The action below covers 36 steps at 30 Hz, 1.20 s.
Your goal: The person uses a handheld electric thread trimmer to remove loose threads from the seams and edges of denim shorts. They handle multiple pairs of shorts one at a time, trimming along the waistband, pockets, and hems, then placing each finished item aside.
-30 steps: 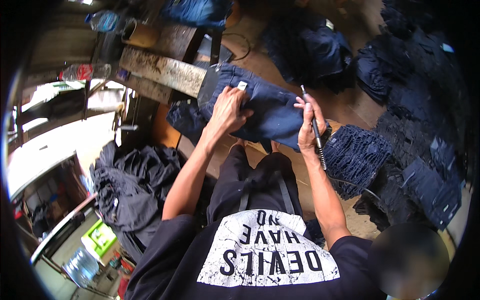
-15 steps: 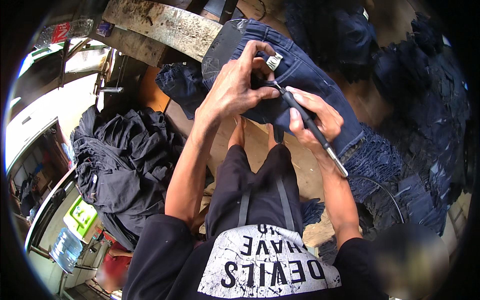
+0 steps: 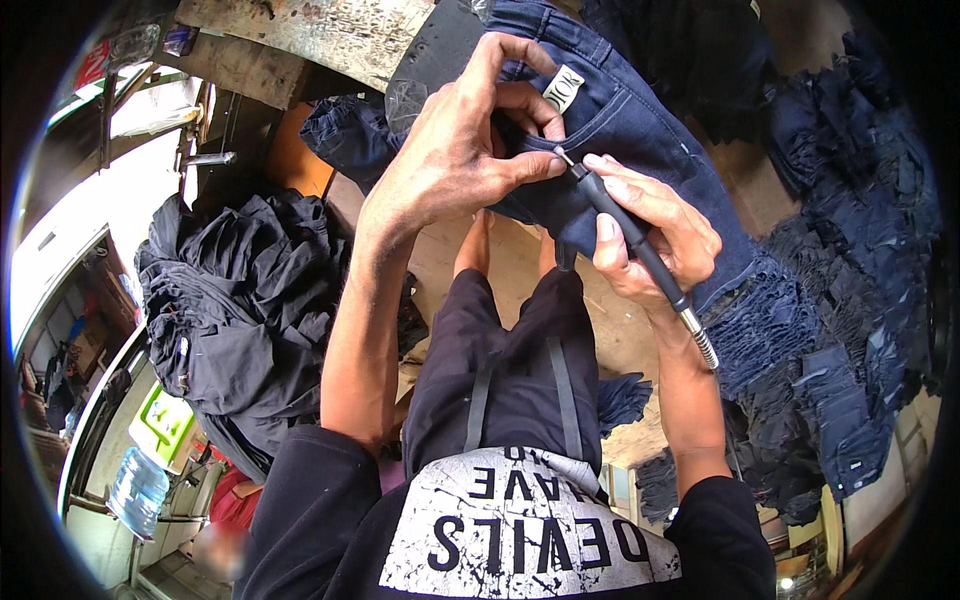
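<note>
Dark blue denim jeans lie under my left hand, which pinches their pocket edge; my right hand grips a thin black grinding pen touching that edge.

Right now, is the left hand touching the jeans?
Touching. The head view shows the left hand pressed flat on the dark blue jeans, its fingers pinching the fabric beside the tip of the pen-like tool held in the right hand.

Dark blue jeans under slim black rotary tool
</note>
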### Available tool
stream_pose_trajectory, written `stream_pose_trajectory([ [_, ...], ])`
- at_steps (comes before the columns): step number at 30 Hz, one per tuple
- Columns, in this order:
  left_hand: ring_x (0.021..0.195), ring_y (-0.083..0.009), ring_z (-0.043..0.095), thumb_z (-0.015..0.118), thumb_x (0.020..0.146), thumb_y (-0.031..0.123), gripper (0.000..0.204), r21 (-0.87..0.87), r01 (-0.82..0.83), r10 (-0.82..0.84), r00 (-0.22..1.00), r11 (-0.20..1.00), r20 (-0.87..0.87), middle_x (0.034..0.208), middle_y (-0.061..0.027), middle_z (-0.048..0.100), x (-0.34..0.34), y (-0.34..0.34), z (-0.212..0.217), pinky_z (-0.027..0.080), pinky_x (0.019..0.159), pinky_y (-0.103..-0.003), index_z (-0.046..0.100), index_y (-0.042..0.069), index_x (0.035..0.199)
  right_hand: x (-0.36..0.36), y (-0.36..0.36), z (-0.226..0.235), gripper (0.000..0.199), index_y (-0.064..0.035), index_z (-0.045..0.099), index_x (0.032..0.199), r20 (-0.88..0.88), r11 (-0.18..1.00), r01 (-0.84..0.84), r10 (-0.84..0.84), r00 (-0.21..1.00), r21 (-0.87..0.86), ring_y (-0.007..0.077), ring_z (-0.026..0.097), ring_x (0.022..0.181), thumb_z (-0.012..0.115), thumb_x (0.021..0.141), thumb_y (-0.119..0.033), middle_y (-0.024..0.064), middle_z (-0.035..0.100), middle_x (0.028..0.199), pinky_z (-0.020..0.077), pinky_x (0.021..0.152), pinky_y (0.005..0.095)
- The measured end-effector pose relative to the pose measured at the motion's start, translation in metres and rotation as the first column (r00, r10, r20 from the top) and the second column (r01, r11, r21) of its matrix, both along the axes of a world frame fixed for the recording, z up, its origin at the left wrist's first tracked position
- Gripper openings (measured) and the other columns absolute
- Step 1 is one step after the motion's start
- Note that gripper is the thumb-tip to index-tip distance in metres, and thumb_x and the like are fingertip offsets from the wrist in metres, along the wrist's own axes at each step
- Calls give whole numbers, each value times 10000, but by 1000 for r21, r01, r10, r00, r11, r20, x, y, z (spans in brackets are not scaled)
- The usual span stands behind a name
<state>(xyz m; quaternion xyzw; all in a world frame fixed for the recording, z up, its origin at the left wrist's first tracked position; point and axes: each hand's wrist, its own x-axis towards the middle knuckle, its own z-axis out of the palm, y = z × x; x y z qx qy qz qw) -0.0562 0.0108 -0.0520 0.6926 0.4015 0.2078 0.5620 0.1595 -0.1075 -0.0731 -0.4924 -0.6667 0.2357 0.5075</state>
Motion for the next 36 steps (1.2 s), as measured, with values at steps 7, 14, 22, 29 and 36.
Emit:
stream_pose_trajectory([
  [7, 904, -157, 755, 924, 794, 50, 716, -40, -7, 8, 1000, 999, 29, 973, -44, 813, -1, -1, -5, 569, 757, -312, 499, 85, 1370, -1, 0, -2, 285, 53, 758, 1063, -19, 1000, 29, -29, 999, -2, 369, 835, 1021, 777, 781, 19, 214, 824, 1015, 687, 939, 457],
  [14, 972, -168, 753, 907, 804, 16, 718, -8, 5, -4, 1000, 1000, 29, 977, -53, 809, -1, -3, -3, 563, 877, -340, 479, 70, 1377, 0, -3, 0, 283, 47, 760, 1066, -34, 998, 47, -48, 998, -33, 365, 836, 1019, 781, 786, 12, 226, 826, 1047, 686, 921, 436],
  [22, 970, -119, 631, 959, 834, 57, 787, -102, -14, 20, 998, 995, 62, 1002, -26, 789, 0, -5, -5, 489, 935, -298, 447, 80, 1432, 1, -4, -3, 285, 35, 765, 1074, -53, 998, 63, -64, 997, -28, 351, 840, 1003, 781, 791, 5, 236, 828, 1072, 685, 888, 405],
  [29, 964, -109, 640, 945, 846, 30, 780, -113, -19, 30, 994, 993, 102, 1009, -42, 796, 0, -5, -5, 499, 890, -288, 445, 76, 1443, 1, -5, -5, 309, 33, 766, 1076, -72, 996, 82, -84, 994, -28, 339, 843, 982, 776, 767, 20, 232, 830, 1068, 684, 871, 392],
  [36, 908, -106, 654, 909, 865, -24, 776, -140, -17, 39, 987, 990, 154, 1049, -102, 809, 0, -6, -8, 520, 832, -268, 422, 59, 1463, 5, -8, -2, 273, 69, 712, 1138, -27, 998, 46, -47, 999, -33, 371, 830, 1018, 707, 868, 25, 311, 807, 1089, 672, 904, 396],
])
